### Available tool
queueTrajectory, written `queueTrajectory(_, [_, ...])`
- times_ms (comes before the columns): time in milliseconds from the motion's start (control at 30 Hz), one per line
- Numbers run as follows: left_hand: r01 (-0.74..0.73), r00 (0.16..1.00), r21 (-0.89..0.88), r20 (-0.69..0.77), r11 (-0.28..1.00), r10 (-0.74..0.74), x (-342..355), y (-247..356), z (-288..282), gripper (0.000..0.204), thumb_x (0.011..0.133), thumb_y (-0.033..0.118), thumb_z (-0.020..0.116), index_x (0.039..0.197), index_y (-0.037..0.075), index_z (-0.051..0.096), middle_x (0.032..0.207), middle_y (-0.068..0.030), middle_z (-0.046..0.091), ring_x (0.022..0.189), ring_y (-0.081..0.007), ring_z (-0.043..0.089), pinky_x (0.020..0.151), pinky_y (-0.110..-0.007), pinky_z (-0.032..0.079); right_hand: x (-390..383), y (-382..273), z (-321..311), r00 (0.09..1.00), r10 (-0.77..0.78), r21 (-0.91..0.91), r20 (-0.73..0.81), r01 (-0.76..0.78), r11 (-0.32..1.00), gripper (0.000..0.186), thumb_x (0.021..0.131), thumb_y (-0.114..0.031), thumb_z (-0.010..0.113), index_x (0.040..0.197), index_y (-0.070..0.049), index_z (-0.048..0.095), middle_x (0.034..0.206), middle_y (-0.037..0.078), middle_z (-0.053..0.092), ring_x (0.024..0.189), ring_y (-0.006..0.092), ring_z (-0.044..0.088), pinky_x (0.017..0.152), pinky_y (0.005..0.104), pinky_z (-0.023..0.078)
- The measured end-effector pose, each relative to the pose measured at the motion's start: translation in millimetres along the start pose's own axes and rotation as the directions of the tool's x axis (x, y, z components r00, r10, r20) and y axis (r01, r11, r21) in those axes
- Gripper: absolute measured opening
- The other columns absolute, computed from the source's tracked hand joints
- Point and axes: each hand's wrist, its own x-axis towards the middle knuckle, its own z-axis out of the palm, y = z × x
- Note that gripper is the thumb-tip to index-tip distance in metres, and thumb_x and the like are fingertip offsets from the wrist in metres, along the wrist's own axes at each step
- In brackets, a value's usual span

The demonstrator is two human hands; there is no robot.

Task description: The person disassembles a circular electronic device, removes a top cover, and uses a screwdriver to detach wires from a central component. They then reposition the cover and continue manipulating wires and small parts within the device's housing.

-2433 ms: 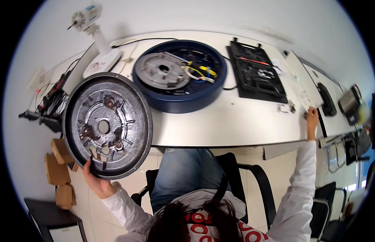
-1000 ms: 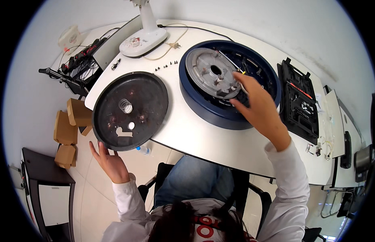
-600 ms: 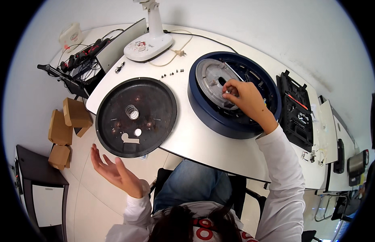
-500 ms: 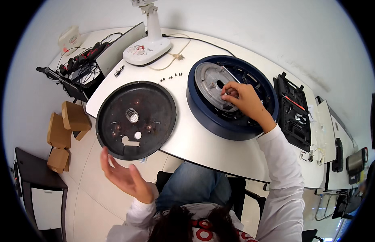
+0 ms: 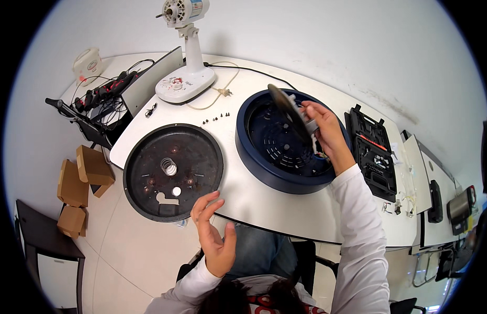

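Observation:
My right hand (image 5: 326, 128) grips a round metal plate (image 5: 289, 111) and holds it steeply tilted above a dark blue round housing (image 5: 272, 178). The fingers are on the side of the plate facing right. Below the hand, a few wires (image 5: 319, 155) show inside the housing, along with its slotted floor. My left hand (image 5: 214, 240) hovers before the table's front edge, fingers apart and holding nothing. Close to it lies a shallow black round pan (image 5: 144, 149), holding a coil spring (image 5: 168, 166), a small white disc (image 5: 176, 191) and a flat pale piece (image 5: 167, 199).
Several small dark screws (image 5: 215, 119) lie behind the pan. A white fan stand (image 5: 187, 83) with an exposed motor rises at the back. An open black tool case (image 5: 374, 152) borders the housing on the right. Cardboard boxes (image 5: 71, 183) stand on the floor at left.
My right hand has lifted the metal plate from lying in the housing to a steep tilt above it, uncovering the inside. My left hand has moved right, away from the pan's front edge.

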Motion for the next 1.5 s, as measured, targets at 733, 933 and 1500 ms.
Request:
queueTrajectory(733, [0.082, 0.971, -0.368, 0.239, 0.926, 0.01, 65.3, -11.2, 69.3, 0.049, 0.08, -0.002, 0.052, 0.128, 0.0, 0.041, 0.13, -0.0117, 0.044, 0.126, -0.0216, 0.037, 0.107, -0.035, 0.022, -17.0, 1.2, -94.3, 0.992, -0.055, 0.619, 0.114, -0.028, 0.785, 0.033, 0.093, -0.016, 0.045, 0.118, 0.005, 0.052, 0.121, 0.02, 0.055, 0.109, 0.0288, 0.056, 0.097, 0.043, 0.044])
queueTrajectory(933, [0.497, 0.864, -0.553, 0.242, 0.669, -0.442, 129.7, -14.5, 121.7, 0.061, 0.087, 0.012, 0.058, 0.137, -0.002, 0.026, 0.14, -0.0158, 0.032, 0.13, -0.0206, 0.03, 0.106, -0.035, 0.023, -15.8, 20.2, -96.0, 0.954, -0.202, 0.799, 0.22, -0.057, 0.599, 0.036, 0.095, -0.017, 0.041, 0.124, 0.003, 0.047, 0.127, 0.019, 0.05, 0.116, 0.0292, 0.05, 0.105, 0.0447, 0.034])
queueTrajectory(1500, [0.224, 0.966, -0.871, 0.139, 0.437, -0.218, 151.9, -8.5, 143.3, 0.022, 0.083, 0.014, 0.067, 0.094, -0.002, 0.054, 0.088, -0.0068, 0.062, 0.077, -0.0086, 0.058, 0.07, -0.023, 0.046, -38.4, -42.2, -13.2, 0.973, 0.089, 0.587, -0.213, 0.054, 0.808, 0.052, 0.098, -0.042, 0.029, 0.134, -0.005, 0.039, 0.139, 0.012, 0.039, 0.129, 0.027, 0.035, 0.11, 0.0429, 0.023])
